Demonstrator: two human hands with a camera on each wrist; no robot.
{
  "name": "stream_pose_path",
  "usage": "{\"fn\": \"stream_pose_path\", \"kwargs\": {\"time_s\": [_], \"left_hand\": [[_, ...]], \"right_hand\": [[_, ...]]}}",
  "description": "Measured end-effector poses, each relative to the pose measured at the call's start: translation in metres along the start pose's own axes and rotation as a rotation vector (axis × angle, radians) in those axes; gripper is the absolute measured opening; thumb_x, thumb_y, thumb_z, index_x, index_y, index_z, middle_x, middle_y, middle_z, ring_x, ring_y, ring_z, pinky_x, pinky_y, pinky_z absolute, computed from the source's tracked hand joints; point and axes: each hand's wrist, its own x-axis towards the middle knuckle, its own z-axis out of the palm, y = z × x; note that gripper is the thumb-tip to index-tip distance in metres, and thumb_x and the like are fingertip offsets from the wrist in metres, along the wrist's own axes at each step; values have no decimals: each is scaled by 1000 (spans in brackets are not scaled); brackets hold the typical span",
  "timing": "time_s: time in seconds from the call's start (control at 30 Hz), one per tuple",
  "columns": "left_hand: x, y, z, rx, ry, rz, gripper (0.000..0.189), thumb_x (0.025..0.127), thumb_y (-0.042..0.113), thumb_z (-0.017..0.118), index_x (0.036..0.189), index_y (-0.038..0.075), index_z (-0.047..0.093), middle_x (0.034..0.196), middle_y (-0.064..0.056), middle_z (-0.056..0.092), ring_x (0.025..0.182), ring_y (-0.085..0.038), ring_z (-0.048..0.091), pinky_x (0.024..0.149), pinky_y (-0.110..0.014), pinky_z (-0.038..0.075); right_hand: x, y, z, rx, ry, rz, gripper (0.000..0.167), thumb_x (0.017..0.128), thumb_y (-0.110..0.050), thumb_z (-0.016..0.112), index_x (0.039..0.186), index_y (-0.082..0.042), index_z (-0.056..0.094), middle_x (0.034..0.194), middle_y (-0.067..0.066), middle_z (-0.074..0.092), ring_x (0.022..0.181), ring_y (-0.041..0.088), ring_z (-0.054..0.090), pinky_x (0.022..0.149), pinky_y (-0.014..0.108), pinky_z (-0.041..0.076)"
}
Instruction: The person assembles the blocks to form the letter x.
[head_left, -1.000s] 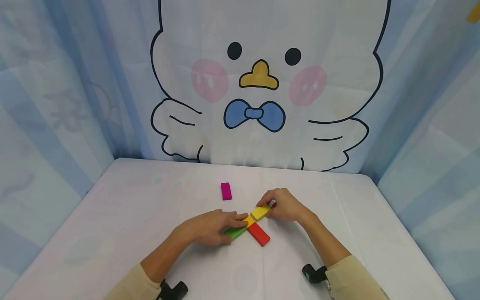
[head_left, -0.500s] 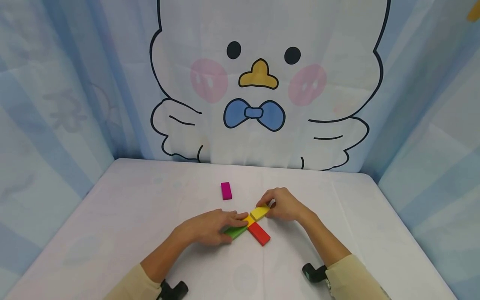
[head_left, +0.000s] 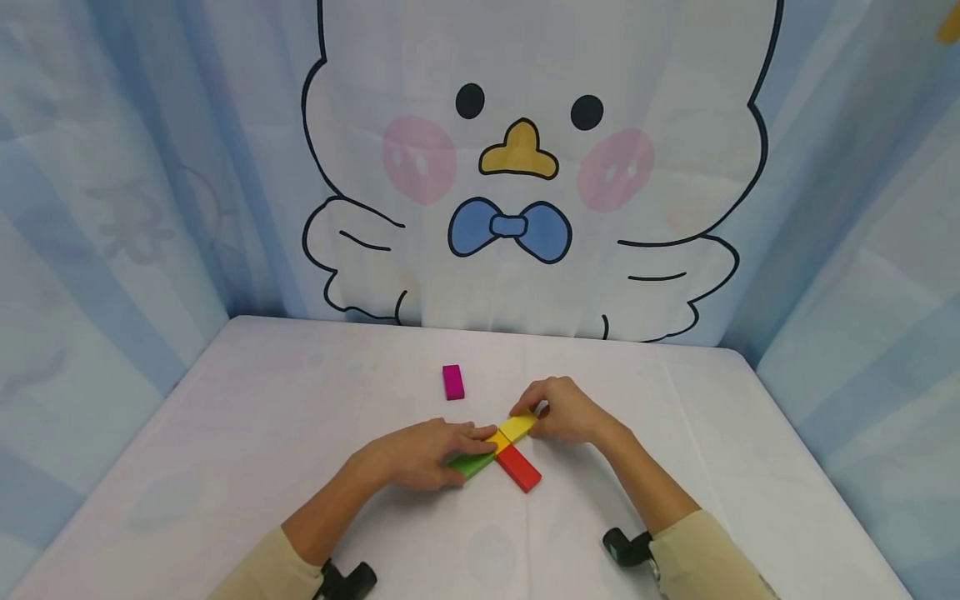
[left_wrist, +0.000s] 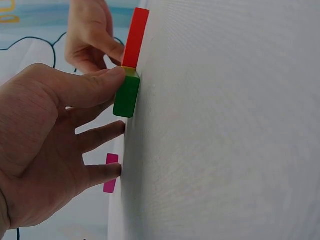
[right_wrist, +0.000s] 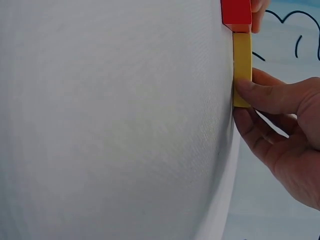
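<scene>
Green (head_left: 471, 464), orange-yellow (head_left: 498, 442), red (head_left: 519, 468) and yellow (head_left: 517, 427) blocks meet on the white table like arms round a centre. My left hand (head_left: 423, 454) holds the green block between thumb and fingers, with a fingertip over the orange-yellow piece in the middle. In the left wrist view its other fingers spread toward the tabletop. The yellow block's outer end is pinched by my right hand (head_left: 566, 410); the right wrist view shows the thumb (right_wrist: 265, 95) on its side. The red block, untouched, points toward the near right. Part of the green block is hidden under my left hand.
A magenta block (head_left: 453, 382) lies apart, farther back on the table (head_left: 637, 400). A curtain (head_left: 517, 283) with a cartoon bird hangs along the back edge, and more curtains close off both sides.
My right hand has shifted slightly left with the yellow block, closing the small gap to the orange-yellow piece. My left hand stays in place on the green block.
</scene>
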Motion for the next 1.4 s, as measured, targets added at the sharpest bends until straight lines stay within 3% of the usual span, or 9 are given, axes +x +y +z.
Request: {"fn": "stream_pose_path", "kwargs": {"time_s": [1.13,1.4], "left_hand": [[-1,2,-2,-14,-22,-30,64,96,31,74,153,45,49,167,11,39,151,-29,42,114,-56,47],[-3,-1,-3,-32,-24,-1,65,96,29,74,154,44,49,167,19,34,153,-26,39,117,-56,43]], "right_hand": [[-1,0,2,6,-1,-35,30,87,-2,81,114,-16,81,115,0,72,108,21,65,90,34,62],[-3,1,2,16,0,-74,32,87,0,80,115,-16,81,118,1,71,110,23,64,90,36,63]]}}
